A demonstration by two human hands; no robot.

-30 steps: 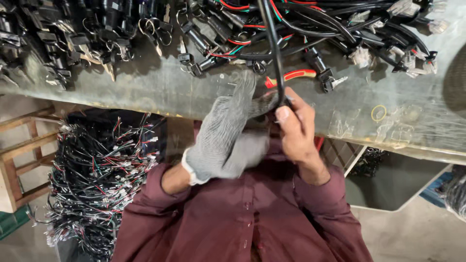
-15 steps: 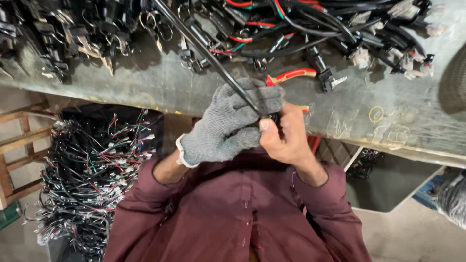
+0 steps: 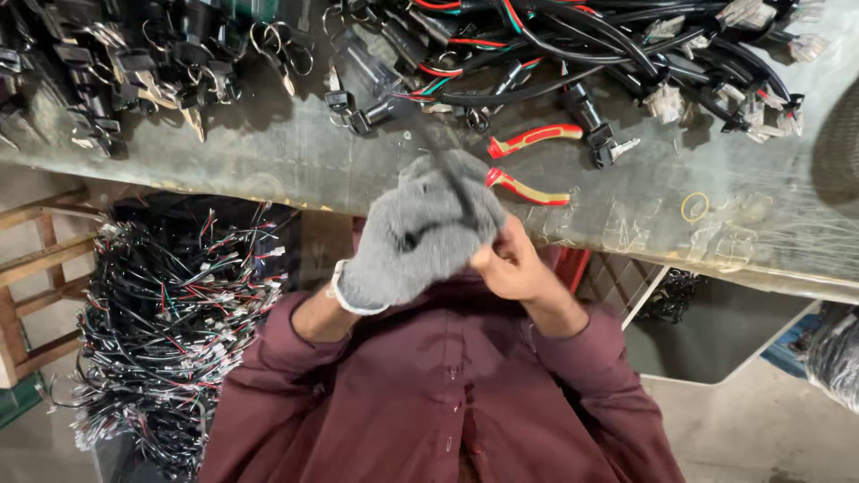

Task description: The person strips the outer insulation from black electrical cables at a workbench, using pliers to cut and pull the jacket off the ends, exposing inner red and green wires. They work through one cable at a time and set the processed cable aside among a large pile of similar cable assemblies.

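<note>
Your gloved left hand (image 3: 419, 234) is curled closed around a black cable (image 3: 445, 165); your bare right hand (image 3: 510, 266) pinches its near end. The cable, blurred, runs far-left over the bench edge (image 3: 268, 170), beside red-handled pliers (image 3: 528, 161)

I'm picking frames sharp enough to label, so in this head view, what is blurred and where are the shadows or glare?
Head view: the black cable rising from the gloved left hand is smeared by motion; the bare right hand beside it is only slightly soft. The red-handled pliers and the workbench are crisp. Soft, even light, with faint shadows under the wire pile; mild sheen on the bench's plastic film at right.
</note>
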